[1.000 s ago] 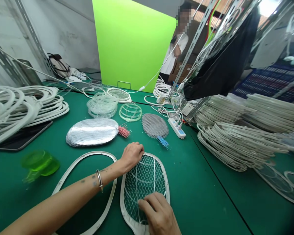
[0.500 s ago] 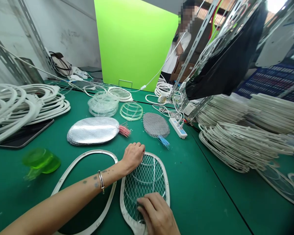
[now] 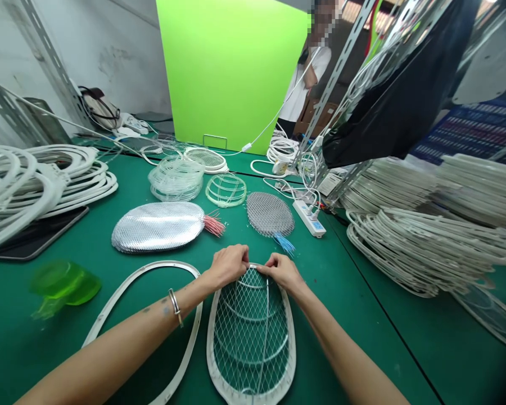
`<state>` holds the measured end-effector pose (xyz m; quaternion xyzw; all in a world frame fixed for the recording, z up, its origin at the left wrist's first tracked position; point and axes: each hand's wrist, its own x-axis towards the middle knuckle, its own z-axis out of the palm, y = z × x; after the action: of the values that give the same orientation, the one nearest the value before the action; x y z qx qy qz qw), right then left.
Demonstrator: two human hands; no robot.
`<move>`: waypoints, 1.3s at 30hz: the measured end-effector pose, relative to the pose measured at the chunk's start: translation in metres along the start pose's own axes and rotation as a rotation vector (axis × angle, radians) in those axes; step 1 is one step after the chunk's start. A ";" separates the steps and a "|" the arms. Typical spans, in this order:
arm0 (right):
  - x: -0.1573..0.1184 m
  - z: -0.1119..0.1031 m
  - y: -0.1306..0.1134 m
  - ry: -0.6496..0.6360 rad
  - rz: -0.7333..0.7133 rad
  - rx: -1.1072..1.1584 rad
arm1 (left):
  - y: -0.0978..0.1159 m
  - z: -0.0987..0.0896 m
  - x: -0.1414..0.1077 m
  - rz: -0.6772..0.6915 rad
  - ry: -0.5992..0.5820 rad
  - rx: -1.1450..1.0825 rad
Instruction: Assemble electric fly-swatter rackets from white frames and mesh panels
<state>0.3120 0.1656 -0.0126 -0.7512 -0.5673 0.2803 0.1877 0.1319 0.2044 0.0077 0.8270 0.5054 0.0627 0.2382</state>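
In front of me lies a white oval racket frame with a diamond wire mesh and pale curved ribs inside it. My left hand pinches the top edge of this frame from the left. Just to its right, my right hand is closed on the same top edge, thumb and index finger together. The fingertips of both hands nearly meet there. Partly under my left forearm lies a second white oval frame, with nothing inside its ring.
Behind my hands lie stacked silver mesh sheets with red wires and a grey mesh stack with blue wires. A power strip, clear ribbed rings and piled white frames surround them. A green transparent object sits left. A person stands behind.
My right hand has moved from the lower mesh up to the frame's top edge, beside my left hand. My left hand has stayed at the top. The view has shifted slightly.
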 end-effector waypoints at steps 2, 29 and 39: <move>0.003 0.002 0.001 -0.018 0.012 -0.020 | 0.001 0.001 0.000 0.013 0.017 0.003; -0.253 0.034 0.010 0.183 -0.657 -0.196 | -0.029 0.019 -0.168 0.794 -0.124 -0.089; -0.253 0.033 0.010 0.139 -0.661 -0.171 | -0.026 0.021 -0.174 0.785 -0.149 0.026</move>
<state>0.2484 -0.0802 0.0088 -0.5571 -0.7874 0.1036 0.2429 0.0347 0.0569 0.0007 0.9626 0.1329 0.0825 0.2214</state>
